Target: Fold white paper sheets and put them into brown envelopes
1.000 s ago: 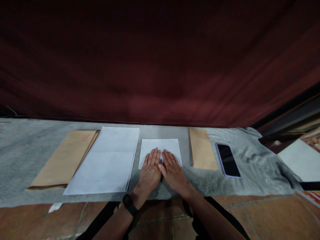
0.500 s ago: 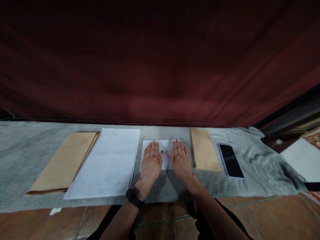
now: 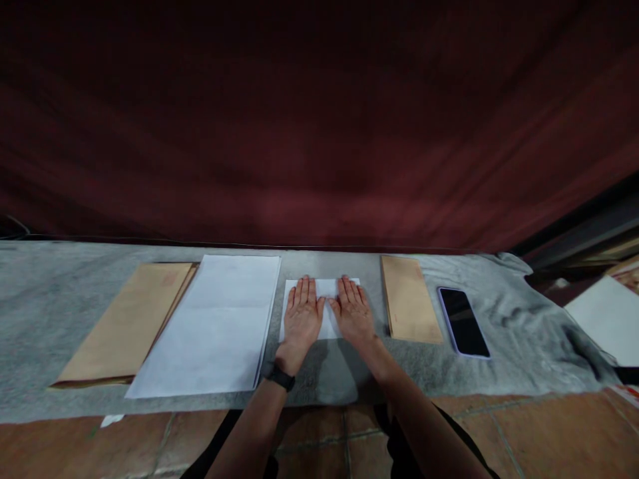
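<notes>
A small white sheet of paper [image 3: 327,327], apparently folded, lies on the grey cloth between my forearms' ends. My left hand [image 3: 303,316] rests flat on its left half, fingers stretched forward. On the right half lies my right hand [image 3: 353,315], also flat, its fingers pointing away from me. The two thumbs nearly meet over the middle of the paper. Much of the sheet is hidden under both palms. To the left is a stack of larger white paper [image 3: 210,326]; to the right, small brown envelopes [image 3: 412,299].
Large brown envelopes [image 3: 124,319] lie at the far left, partly under the white stack. A phone [image 3: 464,322] with a purple edge lies right of the small envelopes. Grey cloth [image 3: 529,332] covers the surface, wrinkled at right. A dark red curtain [image 3: 309,133] hangs behind.
My right hand has moved slightly left, bringing the thumbs closer together. My left hand has shifted a little forward. Both stay flat on the paper.
</notes>
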Demonstrator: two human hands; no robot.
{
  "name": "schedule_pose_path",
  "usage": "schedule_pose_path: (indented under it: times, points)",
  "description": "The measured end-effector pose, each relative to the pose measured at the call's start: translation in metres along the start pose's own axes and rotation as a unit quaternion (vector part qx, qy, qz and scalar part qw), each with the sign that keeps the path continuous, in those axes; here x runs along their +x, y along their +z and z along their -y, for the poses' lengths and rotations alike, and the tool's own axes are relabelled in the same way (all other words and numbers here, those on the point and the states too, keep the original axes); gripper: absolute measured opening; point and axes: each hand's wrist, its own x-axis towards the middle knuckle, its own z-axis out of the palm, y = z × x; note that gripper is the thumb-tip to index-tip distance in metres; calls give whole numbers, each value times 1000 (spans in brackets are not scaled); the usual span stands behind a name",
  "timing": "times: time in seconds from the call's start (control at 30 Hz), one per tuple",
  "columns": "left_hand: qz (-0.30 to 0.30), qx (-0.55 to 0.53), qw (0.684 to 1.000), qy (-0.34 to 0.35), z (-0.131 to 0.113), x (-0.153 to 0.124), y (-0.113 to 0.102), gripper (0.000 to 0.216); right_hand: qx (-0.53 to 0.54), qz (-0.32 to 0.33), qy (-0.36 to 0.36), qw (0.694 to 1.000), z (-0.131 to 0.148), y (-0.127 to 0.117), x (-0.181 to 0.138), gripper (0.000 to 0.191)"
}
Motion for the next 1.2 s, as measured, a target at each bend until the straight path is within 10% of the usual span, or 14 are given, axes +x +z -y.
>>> schedule_pose_path:
  times: [0.9,1.2]
  points:
    - [-45,-8,998,-51,11,-18,-13,61,-30,-58,36,997,-23,-12,-16,64]
    - [18,-14,995,93,-21,-50,-11,60,63,38,-105,992,16,-23,-42,56]
